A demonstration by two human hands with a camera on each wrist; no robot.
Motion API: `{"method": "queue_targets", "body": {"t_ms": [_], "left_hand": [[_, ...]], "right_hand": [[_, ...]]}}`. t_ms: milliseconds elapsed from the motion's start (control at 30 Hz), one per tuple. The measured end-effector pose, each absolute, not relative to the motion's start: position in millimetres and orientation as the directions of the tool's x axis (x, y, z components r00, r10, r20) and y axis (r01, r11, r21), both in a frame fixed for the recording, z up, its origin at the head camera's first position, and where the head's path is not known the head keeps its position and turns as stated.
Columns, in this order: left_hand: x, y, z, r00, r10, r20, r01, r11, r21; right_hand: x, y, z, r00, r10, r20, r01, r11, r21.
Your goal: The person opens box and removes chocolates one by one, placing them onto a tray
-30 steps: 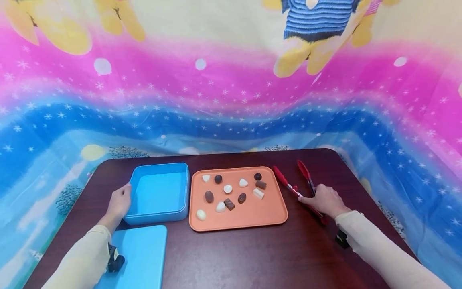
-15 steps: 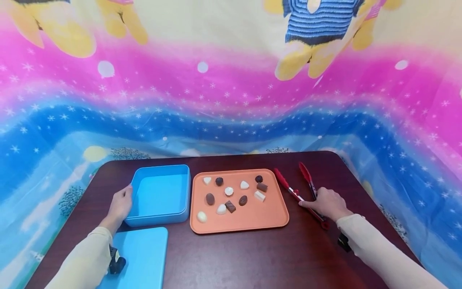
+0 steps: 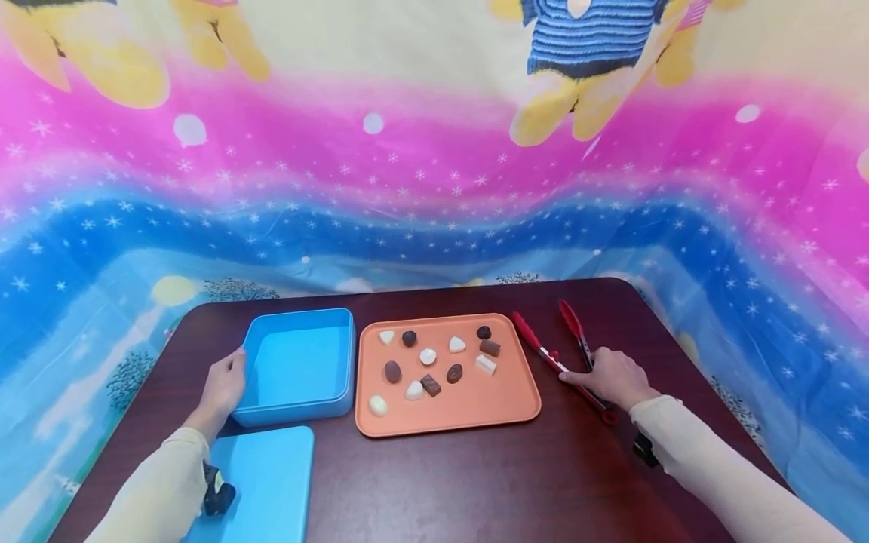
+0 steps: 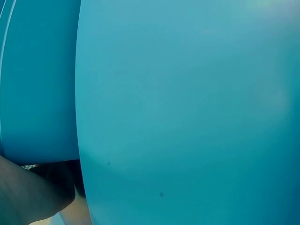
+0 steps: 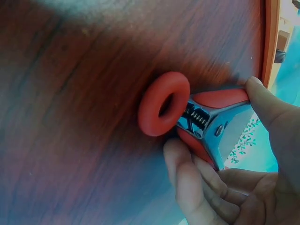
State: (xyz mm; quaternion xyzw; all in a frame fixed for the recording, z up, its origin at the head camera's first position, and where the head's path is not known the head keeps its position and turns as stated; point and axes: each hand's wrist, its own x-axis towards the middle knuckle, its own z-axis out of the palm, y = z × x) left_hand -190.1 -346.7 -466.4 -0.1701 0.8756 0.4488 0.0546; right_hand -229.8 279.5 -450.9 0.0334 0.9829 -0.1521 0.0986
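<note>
My left hand holds the left side of a blue square box, which is uncovered with a bare inside. In the left wrist view, part of that hand shows low at the left, beside the box wall. Red-handled metal tongs lie spread at the right, gripped near their hinge by my right hand. The right wrist view shows thumb and fingers on either side of the tongs, with their red ring toward the camera.
An orange tray bearing several dark and white chocolates, such as a brown oval one, lies between box and tongs. A flat blue lid lies in front of the box, under my left forearm. A printed cloth hangs behind the dark wooden table.
</note>
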Motion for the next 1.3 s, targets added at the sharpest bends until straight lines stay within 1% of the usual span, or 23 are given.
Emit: {"method": "queue_targets", "body": {"t_ms": [233, 500, 667, 900, 1033, 1100, 1200, 1300], "left_hand": [[-189, -347, -464, -0.938, -0.233, -0.257, -0.344, 0.544, 0.765], [-180, -357, -459, -0.930, -0.197, -0.311, -0.368, 0.510, 0.777], [-183, -357, -454, -0.925, -0.160, -0.345, -0.377, 0.504, 0.777], [-188, -359, -446, -0.912, -0.183, -0.367, -0.408, 0.490, 0.770], [-190, -358, -440, -0.918, -0.204, -0.341, -0.397, 0.479, 0.783], [-191, -357, -436, -0.927, -0.214, -0.308, -0.374, 0.482, 0.792], [-191, -352, -429, -0.941, -0.233, -0.246, -0.332, 0.481, 0.812], [-192, -346, -421, -0.950, -0.261, -0.169, -0.281, 0.487, 0.827]], "right_hand": [[-228, 279, -451, -0.976, 0.032, -0.214, 0.095, 0.952, -0.290], [-225, 277, -460, -0.973, -0.009, -0.230, 0.066, 0.947, -0.315], [-222, 283, -458, -0.969, -0.003, -0.248, 0.083, 0.938, -0.336], [-223, 287, -455, -0.963, -0.013, -0.271, 0.094, 0.920, -0.380], [-223, 289, -451, -0.960, 0.002, -0.281, 0.115, 0.914, -0.388], [-223, 289, -448, -0.962, 0.005, -0.272, 0.114, 0.915, -0.387], [-224, 288, -440, -0.975, -0.010, -0.220, 0.078, 0.919, -0.386], [-225, 284, -431, -0.991, -0.025, -0.134, 0.029, 0.922, -0.386]]}}
